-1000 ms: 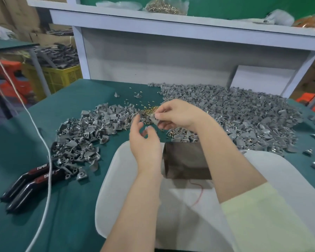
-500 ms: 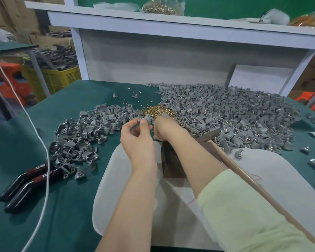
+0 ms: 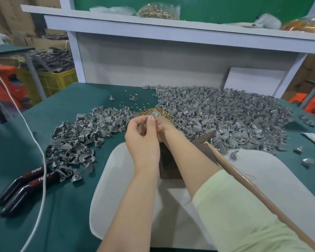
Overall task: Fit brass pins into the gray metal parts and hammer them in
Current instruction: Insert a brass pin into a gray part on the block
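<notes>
My left hand (image 3: 144, 137) and my right hand (image 3: 165, 129) meet above the dark metal block (image 3: 168, 164) on the white board (image 3: 116, 188). Together their fingertips pinch one small gray metal part (image 3: 155, 113). Just behind them lies a heap of brass pins (image 3: 153, 110). A big pile of gray parts (image 3: 225, 115) spreads to the right, a smaller pile (image 3: 84, 135) to the left. A hammer with a wooden handle (image 3: 244, 180) lies along my right forearm, its dark head (image 3: 205, 136) by the block.
Black-handled pliers (image 3: 22, 184) marked TAPER lie at the left on the green table (image 3: 25, 124). A white cord (image 3: 38, 151) crosses the left side. A bag of brass pins (image 3: 158, 12) sits on the shelf behind. Loose gray parts (image 3: 309, 160) dot the right edge.
Both hands came together over the block from the pin heap and now hold one part between them. The hammer handle has come into view along my right forearm.
</notes>
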A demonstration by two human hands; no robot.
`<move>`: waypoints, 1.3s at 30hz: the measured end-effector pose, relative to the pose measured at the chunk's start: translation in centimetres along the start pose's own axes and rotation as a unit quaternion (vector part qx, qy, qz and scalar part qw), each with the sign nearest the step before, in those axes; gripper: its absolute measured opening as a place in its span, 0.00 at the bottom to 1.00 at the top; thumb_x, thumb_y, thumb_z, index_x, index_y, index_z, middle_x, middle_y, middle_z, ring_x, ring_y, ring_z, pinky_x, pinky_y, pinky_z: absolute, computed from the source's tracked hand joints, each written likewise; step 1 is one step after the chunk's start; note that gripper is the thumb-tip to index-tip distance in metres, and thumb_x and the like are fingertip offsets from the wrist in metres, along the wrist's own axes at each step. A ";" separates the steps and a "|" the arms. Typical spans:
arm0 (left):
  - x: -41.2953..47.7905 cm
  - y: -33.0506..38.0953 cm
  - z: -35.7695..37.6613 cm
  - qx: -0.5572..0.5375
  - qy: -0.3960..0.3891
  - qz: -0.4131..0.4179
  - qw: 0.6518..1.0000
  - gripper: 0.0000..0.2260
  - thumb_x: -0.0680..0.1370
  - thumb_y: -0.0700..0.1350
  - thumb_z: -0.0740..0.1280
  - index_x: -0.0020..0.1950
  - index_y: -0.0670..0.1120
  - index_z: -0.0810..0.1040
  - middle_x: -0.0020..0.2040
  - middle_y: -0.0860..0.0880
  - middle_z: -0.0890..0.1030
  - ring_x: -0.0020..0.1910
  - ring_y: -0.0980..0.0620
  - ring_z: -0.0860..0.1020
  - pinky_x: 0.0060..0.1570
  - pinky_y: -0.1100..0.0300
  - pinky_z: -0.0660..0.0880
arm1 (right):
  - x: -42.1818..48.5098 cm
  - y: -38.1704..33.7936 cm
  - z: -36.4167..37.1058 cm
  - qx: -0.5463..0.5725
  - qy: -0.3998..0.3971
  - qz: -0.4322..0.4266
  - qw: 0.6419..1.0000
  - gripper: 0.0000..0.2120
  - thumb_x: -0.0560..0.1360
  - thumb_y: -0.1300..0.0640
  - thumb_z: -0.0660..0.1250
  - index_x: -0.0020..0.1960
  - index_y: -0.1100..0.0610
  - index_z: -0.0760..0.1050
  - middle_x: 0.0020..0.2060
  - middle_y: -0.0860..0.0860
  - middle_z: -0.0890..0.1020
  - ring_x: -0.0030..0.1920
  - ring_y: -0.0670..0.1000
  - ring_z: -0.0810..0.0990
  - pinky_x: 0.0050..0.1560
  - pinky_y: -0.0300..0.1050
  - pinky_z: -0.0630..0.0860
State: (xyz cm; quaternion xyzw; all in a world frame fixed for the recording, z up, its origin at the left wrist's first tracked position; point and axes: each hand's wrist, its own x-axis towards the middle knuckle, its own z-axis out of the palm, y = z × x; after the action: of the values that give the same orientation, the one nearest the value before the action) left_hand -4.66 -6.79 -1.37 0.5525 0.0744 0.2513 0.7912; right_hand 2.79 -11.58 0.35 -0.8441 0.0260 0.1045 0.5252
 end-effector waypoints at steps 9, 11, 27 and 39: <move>-1.7 -0.1 1.1 0.233 -0.214 0.063 0.946 0.04 0.76 0.42 0.69 0.43 0.49 0.78 0.42 0.52 0.81 0.45 0.52 0.79 0.52 0.57 0.75 | -6.6 1.8 -9.7 -0.045 0.160 -0.116 0.979 0.09 0.77 0.66 0.63 0.42 0.55 0.76 0.38 0.52 0.80 0.35 0.45 0.78 0.38 0.35 0.79; -2.4 -0.3 1.5 0.327 -0.266 0.063 0.904 0.04 0.76 0.42 0.69 0.43 0.50 0.77 0.43 0.52 0.82 0.47 0.51 0.79 0.56 0.53 0.74 | -8.4 3.5 -10.4 -0.023 0.167 -0.130 0.977 0.10 0.76 0.66 0.65 0.41 0.53 0.79 0.36 0.51 0.82 0.33 0.43 0.78 0.37 0.33 0.79; -3.0 -0.4 1.8 0.533 -0.270 0.097 0.796 0.02 0.77 0.51 0.66 0.48 0.56 0.77 0.53 0.55 0.80 0.58 0.51 0.75 0.57 0.53 0.63 | -10.2 7.4 -8.9 -0.098 0.185 -0.162 0.964 0.09 0.74 0.67 0.66 0.44 0.56 0.81 0.38 0.50 0.82 0.45 0.53 0.82 0.55 0.53 0.77; -3.7 0.7 1.9 0.453 -0.267 0.192 0.829 0.05 0.76 0.41 0.66 0.44 0.50 0.78 0.48 0.51 0.79 0.52 0.48 0.76 0.56 0.49 0.70 | -10.3 6.9 -8.1 -0.031 0.190 -0.184 0.964 0.07 0.74 0.63 0.67 0.48 0.53 0.75 0.38 0.49 0.82 0.43 0.51 0.81 0.52 0.50 0.78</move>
State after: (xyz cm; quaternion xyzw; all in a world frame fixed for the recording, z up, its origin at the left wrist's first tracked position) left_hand -7.27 -9.96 -0.59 0.8974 -0.1422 0.1793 0.3773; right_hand -7.15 -22.54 -0.18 -0.8545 -0.0339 -0.1559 0.4944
